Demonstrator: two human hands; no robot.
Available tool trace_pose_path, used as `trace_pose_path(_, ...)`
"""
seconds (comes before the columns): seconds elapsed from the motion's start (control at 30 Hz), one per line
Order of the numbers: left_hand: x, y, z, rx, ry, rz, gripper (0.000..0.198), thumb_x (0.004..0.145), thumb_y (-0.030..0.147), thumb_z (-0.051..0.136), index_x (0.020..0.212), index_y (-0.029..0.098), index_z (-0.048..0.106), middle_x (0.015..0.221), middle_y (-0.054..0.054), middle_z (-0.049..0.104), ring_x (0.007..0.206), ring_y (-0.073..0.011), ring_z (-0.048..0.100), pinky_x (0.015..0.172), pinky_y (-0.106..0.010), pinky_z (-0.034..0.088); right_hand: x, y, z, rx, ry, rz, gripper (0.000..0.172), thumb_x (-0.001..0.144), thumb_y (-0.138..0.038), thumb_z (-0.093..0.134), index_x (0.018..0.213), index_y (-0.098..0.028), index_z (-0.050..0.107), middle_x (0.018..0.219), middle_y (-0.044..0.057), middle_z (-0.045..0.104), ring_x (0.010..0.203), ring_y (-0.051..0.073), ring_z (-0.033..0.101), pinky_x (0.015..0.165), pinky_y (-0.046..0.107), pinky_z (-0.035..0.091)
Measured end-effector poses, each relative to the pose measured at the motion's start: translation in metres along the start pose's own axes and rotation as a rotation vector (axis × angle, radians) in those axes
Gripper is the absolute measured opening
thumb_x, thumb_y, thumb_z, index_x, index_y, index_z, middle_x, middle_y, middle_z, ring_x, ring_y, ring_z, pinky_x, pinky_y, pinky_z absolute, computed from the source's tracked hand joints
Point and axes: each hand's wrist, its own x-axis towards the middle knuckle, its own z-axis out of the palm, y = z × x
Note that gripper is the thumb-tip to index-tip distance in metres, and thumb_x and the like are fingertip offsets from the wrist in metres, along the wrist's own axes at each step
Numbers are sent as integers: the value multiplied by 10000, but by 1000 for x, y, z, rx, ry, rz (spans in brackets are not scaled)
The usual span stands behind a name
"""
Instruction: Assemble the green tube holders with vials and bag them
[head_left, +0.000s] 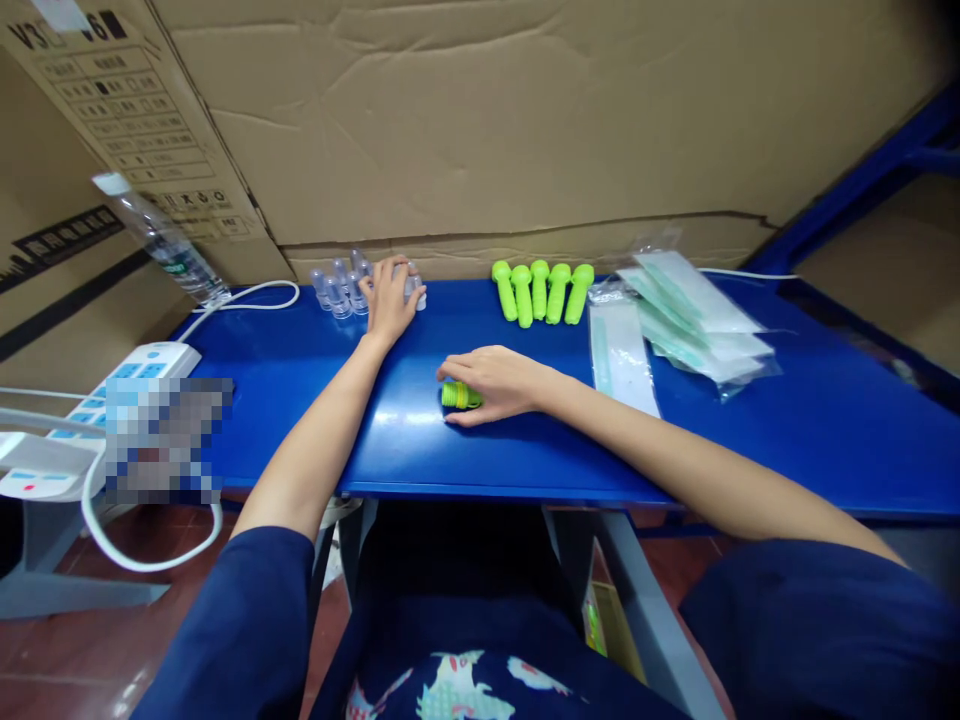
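Observation:
My left hand [390, 305] rests among small clear plastic containers [341, 296] at the back of the table. Its fingers are spread and bent over the ones at its right [412, 285], touching them; what lies under the palm is hidden. Low over the table's middle, my right hand [501, 383] is closed round a lime-green plastic piece [459, 395]. The ringed, ribbed end of that piece points left between thumb and fingers, while the rest is covered by the hand. Several lime-green handle-shaped pieces with round heads [540, 292] lie in a row behind my right hand.
Clear plastic packets [697, 320] with pale green and white contents lie to the right on the blue table [420, 455]. At left are a white power strip [124, 395], cables, a blurred-out object and a leaning water bottle [161, 240]. Cardboard [480, 130] walls the back.

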Motion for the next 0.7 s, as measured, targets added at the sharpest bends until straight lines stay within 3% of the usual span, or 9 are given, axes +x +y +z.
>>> trace_pose_path(0.1, 0, 1, 0, 3, -4, 3, 288, 1002, 397, 621, 1240, 259, 708, 1550, -149, 622, 1500, -390, 486, 1210, -623, 359, 2, 2, 2, -44, -4, 39, 421, 1000, -536, 632, 1159, -154, 707, 1091, 141, 799, 929, 296, 756, 789, 362, 467)
trace_pose_path(0.2, 0, 3, -2, 9, -19, 3, 307, 1009, 414, 627, 1263, 259, 702, 1520, -152, 634, 1489, -392, 492, 1212, -621, 354, 2, 8, -1, -57, 26, 92, 471, 989, -591, 661, 1166, -157, 705, 1119, 149, 803, 931, 299, 755, 785, 358, 449)
trace_pose_path(0.33, -1, 5, -3, 18, -42, 10, 312, 1016, 406, 625, 1276, 254, 703, 1435, -152, 677, 1446, -394, 526, 1211, -615, 358, -3, 16, -13, -31, -2, 173, 615, 871, -721, 762, 1136, -170, 690, 1063, 134, 794, 882, 285, 731, 699, 331, 391)
trace_pose_path(0.57, -1, 2, 0, 39, -56, 60, 319, 1017, 405, 618, 1285, 255, 702, 1347, -149, 729, 1399, -394, 567, 1194, -606, 375, -16, 33, -31, 141, -150, 364, 487, 781, -624, 871, 952, -219, 661, 859, 36, 709, 705, 199, 597, 593, 305, 317)
trace_pose_path(0.7, -1, 3, 1, 36, -67, 58, 345, 1048, 443, 549, 1287, 244, 701, 1320, -156, 743, 1396, -391, 575, 1205, -606, 355, -16, 40, -26, 269, -71, 316, 506, 791, -550, 877, 1112, -200, 700, 913, 38, 694, 769, 191, 606, 656, 296, 388)
